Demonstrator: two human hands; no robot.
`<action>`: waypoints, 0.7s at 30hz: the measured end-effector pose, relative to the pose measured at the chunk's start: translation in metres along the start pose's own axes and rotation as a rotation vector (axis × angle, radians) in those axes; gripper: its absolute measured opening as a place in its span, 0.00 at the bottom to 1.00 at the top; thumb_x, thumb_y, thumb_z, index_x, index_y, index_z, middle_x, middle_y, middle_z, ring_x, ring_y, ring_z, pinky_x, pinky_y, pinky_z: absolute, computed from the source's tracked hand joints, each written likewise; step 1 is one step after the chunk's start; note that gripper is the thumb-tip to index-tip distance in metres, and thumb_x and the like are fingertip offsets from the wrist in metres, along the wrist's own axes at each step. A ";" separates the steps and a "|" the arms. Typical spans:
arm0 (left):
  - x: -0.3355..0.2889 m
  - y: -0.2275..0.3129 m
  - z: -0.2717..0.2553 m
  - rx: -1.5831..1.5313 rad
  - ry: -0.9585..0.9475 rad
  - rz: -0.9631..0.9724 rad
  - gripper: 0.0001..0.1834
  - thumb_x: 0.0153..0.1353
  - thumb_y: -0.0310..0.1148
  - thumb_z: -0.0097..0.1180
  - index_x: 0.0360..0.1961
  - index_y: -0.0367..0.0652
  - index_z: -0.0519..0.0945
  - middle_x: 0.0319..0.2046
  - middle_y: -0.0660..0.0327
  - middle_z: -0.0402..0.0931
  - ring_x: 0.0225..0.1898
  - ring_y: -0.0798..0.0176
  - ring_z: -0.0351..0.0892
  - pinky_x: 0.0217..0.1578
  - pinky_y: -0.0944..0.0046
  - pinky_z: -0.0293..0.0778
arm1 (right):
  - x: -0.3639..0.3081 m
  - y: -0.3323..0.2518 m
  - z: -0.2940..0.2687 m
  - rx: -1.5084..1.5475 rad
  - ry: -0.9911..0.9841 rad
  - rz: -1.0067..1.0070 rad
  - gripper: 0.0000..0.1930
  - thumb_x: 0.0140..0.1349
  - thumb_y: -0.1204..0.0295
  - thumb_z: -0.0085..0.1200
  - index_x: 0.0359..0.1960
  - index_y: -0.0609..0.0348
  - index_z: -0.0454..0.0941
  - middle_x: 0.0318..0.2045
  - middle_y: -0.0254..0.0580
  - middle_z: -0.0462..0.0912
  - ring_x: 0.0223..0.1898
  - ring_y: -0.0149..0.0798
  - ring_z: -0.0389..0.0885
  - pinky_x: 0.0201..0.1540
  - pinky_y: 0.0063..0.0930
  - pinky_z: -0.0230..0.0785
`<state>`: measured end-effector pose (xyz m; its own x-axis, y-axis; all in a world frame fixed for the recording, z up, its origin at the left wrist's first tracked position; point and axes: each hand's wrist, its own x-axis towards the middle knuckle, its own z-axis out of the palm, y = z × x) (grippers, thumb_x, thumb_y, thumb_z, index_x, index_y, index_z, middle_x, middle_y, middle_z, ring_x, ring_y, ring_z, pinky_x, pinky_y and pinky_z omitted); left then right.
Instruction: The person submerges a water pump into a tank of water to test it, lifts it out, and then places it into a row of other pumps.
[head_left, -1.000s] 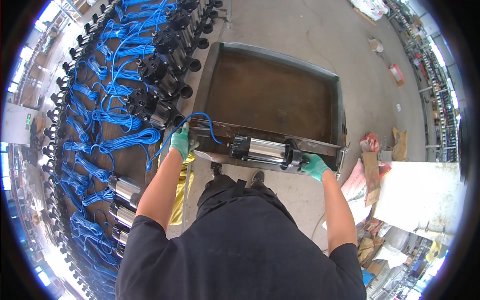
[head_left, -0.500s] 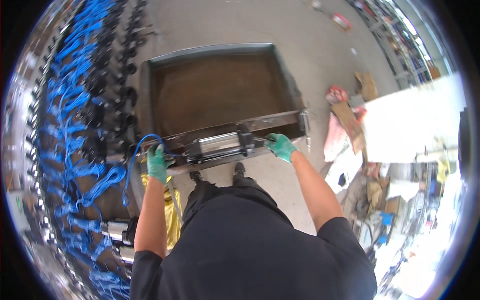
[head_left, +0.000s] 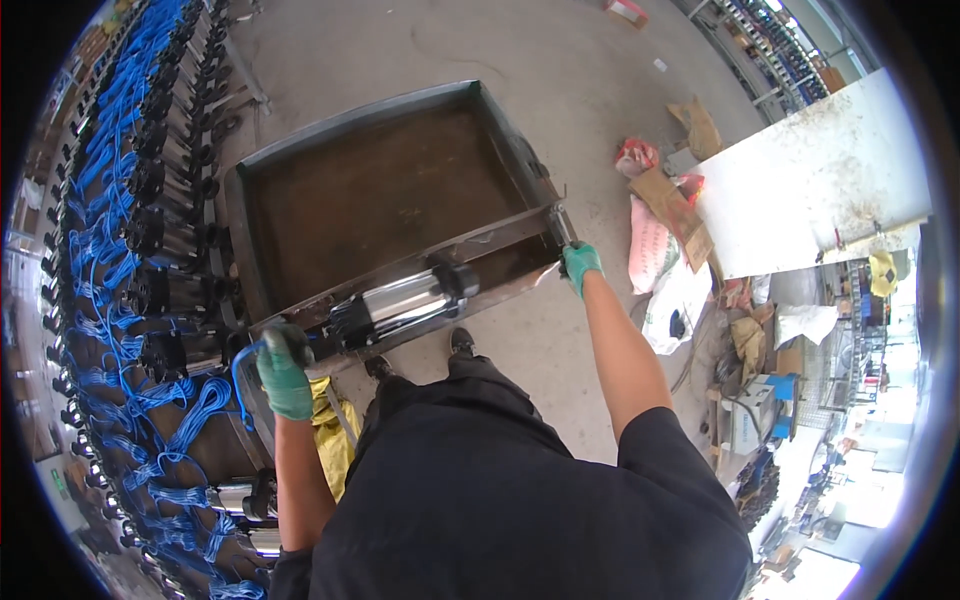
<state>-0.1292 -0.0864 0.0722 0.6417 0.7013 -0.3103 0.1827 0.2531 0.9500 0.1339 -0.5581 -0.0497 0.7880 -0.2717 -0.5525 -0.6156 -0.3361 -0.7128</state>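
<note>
A silver cylindrical pump or motor with black ends lies along the near edge of a rusty rectangular metal tank. At its left end is my left hand in a green glove, slightly blurred, its fingers closed where a blue cable runs into them. A dark round part shows beside those fingers. My right hand, also green-gloved, is closed around the lower end of a short metal rod at the tank's near right corner. The rod's gripped end is hidden by the glove.
Rows of similar silver-and-black units with bundled blue cables line the left side. A yellow sack lies below the tank. To the right are cardboard, a pink bag and a white board.
My right hand has left the cylinder's right end and now grips the metal rod at the tank corner. My left hand has closed by the cable. The whole view has turned and shifted.
</note>
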 end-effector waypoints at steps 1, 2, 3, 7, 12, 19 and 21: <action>-0.003 0.018 0.003 -0.210 -0.185 0.030 0.25 0.73 0.57 0.48 0.33 0.45 0.76 0.27 0.66 0.72 0.24 0.70 0.66 0.26 0.67 0.63 | -0.001 0.003 -0.002 -0.002 -0.009 0.002 0.14 0.71 0.65 0.50 0.53 0.59 0.77 0.24 0.41 0.79 0.22 0.41 0.80 0.27 0.38 0.77; -0.006 0.034 0.006 -0.420 -0.367 0.063 0.25 0.73 0.59 0.47 0.35 0.46 0.76 0.29 0.64 0.72 0.24 0.68 0.66 0.27 0.66 0.64 | -0.004 0.008 -0.005 -0.452 0.131 -0.212 0.15 0.71 0.64 0.50 0.54 0.59 0.77 0.27 0.46 0.81 0.29 0.48 0.83 0.36 0.42 0.78; -0.012 0.048 0.015 -0.418 -0.353 0.067 0.25 0.73 0.59 0.47 0.35 0.46 0.76 0.29 0.64 0.72 0.24 0.68 0.66 0.27 0.66 0.64 | -0.008 0.010 -0.006 -0.901 0.271 -0.435 0.16 0.71 0.64 0.50 0.54 0.59 0.76 0.30 0.51 0.84 0.36 0.56 0.86 0.44 0.47 0.78; -0.029 0.066 0.054 -0.781 -0.495 -0.079 0.24 0.74 0.56 0.44 0.50 0.47 0.76 0.43 0.60 0.74 0.33 0.62 0.74 0.33 0.60 0.71 | -0.081 -0.047 0.019 -0.824 0.142 -0.574 0.18 0.70 0.62 0.50 0.56 0.58 0.75 0.39 0.60 0.85 0.49 0.63 0.81 0.54 0.50 0.73; -0.019 0.026 0.090 -0.681 -0.578 -0.175 0.34 0.72 0.60 0.45 0.65 0.44 0.71 0.61 0.54 0.74 0.38 0.57 0.81 0.38 0.56 0.79 | -0.075 -0.022 0.071 -0.821 -0.139 -0.629 0.16 0.70 0.65 0.48 0.54 0.58 0.76 0.41 0.63 0.84 0.46 0.64 0.82 0.49 0.55 0.73; -0.030 0.000 0.098 -0.576 -0.643 -0.431 0.39 0.66 0.64 0.51 0.68 0.48 0.68 0.48 0.56 0.77 0.36 0.58 0.78 0.37 0.59 0.77 | -0.065 -0.010 0.086 -0.828 -0.192 -0.596 0.13 0.68 0.70 0.48 0.50 0.60 0.76 0.40 0.64 0.84 0.46 0.65 0.82 0.49 0.55 0.73; -0.027 -0.001 0.095 -0.545 -0.617 -0.420 0.39 0.66 0.64 0.52 0.69 0.48 0.69 0.42 0.57 0.79 0.36 0.59 0.78 0.38 0.59 0.78 | -0.066 -0.010 0.088 -0.839 -0.202 -0.587 0.13 0.68 0.69 0.48 0.50 0.60 0.76 0.40 0.64 0.84 0.47 0.65 0.82 0.49 0.55 0.73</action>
<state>-0.0761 -0.1684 0.0825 0.9140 0.0415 -0.4036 0.2147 0.7946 0.5679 0.0891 -0.4577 -0.0441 0.9044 0.2668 -0.3331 0.1178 -0.9062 -0.4060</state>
